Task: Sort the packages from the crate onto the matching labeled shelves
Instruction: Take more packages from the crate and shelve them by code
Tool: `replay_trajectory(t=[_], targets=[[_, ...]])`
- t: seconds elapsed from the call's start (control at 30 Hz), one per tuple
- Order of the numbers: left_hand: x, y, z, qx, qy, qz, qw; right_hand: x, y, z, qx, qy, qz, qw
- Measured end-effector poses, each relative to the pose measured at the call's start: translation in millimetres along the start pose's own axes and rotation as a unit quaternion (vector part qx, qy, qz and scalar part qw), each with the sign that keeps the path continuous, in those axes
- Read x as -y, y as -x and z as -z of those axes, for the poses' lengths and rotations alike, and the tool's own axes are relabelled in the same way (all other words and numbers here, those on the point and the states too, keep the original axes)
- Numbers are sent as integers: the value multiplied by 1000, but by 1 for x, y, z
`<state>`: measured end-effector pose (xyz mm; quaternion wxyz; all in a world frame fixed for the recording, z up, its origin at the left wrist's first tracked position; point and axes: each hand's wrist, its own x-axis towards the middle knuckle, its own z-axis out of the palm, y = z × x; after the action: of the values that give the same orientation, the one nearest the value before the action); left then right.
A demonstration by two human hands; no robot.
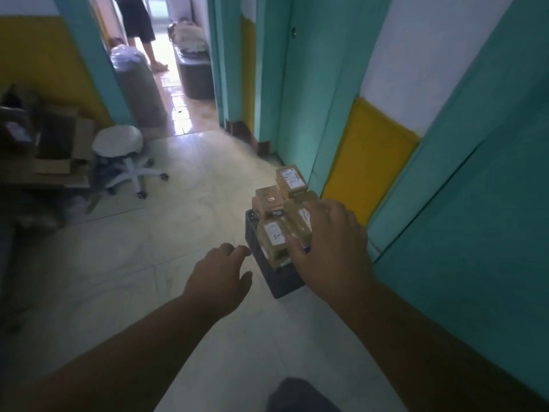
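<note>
A dark crate [283, 278] stands on the tiled floor beside the green wall. Several brown cardboard packages with white labels are heaped in it; one package [291, 179] tops the pile at the back and another [274, 236] leans at the front. My right hand [329, 248] hovers over the pile's right side with fingers spread, its fingertips at the front package; no grip shows. Left of the crate, my left hand [221, 279] reaches forward with relaxed fingers and holds nothing. No labeled shelves are in view.
A white rolling stool [118, 144] and open cardboard boxes [56, 141] sit at the left. A doorway ahead leads to a corridor with a wrapped bundle [135, 84], a dark bin [197, 75] and a standing person [139, 25]. Green and yellow walls close the right.
</note>
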<state>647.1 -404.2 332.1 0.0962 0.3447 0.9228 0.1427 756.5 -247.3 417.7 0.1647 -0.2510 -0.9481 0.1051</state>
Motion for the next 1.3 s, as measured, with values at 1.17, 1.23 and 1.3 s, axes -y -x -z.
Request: replay_trajectory(t=[1.17, 1.23, 1.3], targets=[[86, -762, -100, 382, -13, -184, 905, -99, -530, -318, 63, 1, -449, 892], [88, -773, -125, 405, 13, -125, 906, -113, -532, -341, 73, -14, -473, 878], [93, -783, -152, 422, 38, -61, 904, -131, -532, -370, 82, -25, -487, 869]])
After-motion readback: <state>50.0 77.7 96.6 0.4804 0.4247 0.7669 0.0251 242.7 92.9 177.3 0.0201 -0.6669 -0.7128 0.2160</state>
